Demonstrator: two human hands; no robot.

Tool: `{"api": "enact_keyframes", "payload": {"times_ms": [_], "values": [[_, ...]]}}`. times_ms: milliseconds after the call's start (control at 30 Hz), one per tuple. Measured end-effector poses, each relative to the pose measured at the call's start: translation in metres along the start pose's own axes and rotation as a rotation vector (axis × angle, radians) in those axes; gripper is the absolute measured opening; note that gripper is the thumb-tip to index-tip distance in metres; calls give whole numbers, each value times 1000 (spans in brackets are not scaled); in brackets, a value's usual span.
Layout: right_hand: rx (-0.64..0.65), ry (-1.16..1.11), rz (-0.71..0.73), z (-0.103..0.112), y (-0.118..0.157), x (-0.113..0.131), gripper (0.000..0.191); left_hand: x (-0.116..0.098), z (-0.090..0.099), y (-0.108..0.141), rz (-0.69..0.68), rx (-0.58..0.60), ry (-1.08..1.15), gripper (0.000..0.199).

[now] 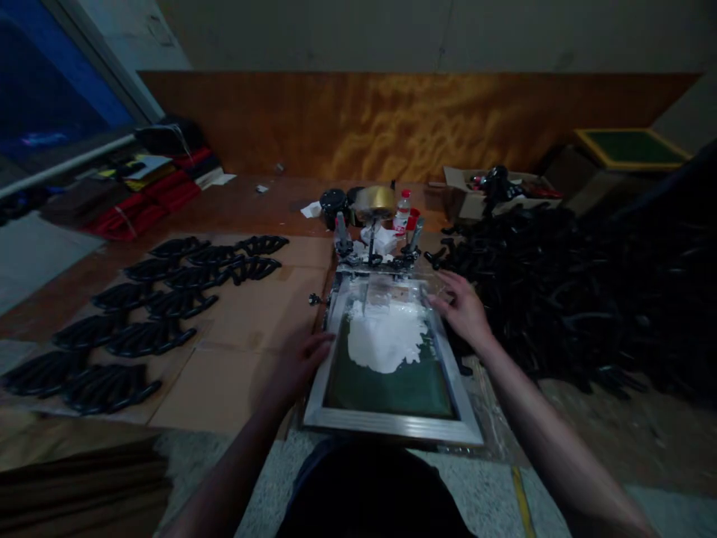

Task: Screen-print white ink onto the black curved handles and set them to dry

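A metal-framed screen (392,424) with green mesh lies in front of me, hinged at its far end to a clamp (373,261). White ink (386,340) is spread over the upper half of the mesh. My left hand (302,362) is at the left side of the frame, fingers pointing at its edge; it is dark and blurred, and whether it grips the frame is unclear. Near the frame's upper right corner is my right hand (460,306), fingers apart and the tips close to the frame's edge, with nothing visible in them.
Rows of black finger-shaped pieces (151,336) lie on cardboard (229,373) at left. A large heap of black pieces (560,299) fills the right. Behind the clamp stand a bottle (402,213) and a black jar (334,207). An open box (464,198) sits at the back right.
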State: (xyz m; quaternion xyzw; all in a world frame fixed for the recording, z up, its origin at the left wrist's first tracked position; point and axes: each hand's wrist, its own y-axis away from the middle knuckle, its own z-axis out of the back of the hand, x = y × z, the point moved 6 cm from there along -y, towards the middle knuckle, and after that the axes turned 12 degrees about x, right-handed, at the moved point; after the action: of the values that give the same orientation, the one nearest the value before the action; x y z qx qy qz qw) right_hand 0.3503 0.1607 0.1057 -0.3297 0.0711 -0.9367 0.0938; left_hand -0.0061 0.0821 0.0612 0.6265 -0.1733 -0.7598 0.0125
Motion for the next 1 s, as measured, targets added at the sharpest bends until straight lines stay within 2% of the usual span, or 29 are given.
{"api": "enact_keyframes", "payload": {"times_ms": [67,100,167,267,367,500,600,667,733,833,933,1000], "values": [[86,218,99,-30,-10,49,70,33,-10,-1,49,51,-19,66],[149,321,117,-46,-15,68,75,46,-14,-4,55,65,-31,73],[286,474,107,-73,-20,92,64,66,-21,-10,56,72,-73,79],[507,558,44,-103,-13,100,29,82,-25,-17,52,83,-108,76],[669,579,19,-123,14,93,23,88,-25,-20,47,88,-103,73],[775,564,236,-130,59,95,26,90,-26,-20,64,99,-38,75],[861,492,365,-121,71,99,22,90,-27,-19,79,91,-29,74],[861,465,372,-116,64,102,21,89,-27,-19,73,84,-15,73],[793,469,334,-116,56,103,20,88,-26,-18,70,74,-11,73],[715,484,313,-127,61,100,25,88,-27,-18,73,62,-2,74],[770,432,362,-138,80,96,28,89,-28,-18,84,72,15,75],[786,389,352,-137,78,96,27,89,-27,-18,103,79,16,75]]}}
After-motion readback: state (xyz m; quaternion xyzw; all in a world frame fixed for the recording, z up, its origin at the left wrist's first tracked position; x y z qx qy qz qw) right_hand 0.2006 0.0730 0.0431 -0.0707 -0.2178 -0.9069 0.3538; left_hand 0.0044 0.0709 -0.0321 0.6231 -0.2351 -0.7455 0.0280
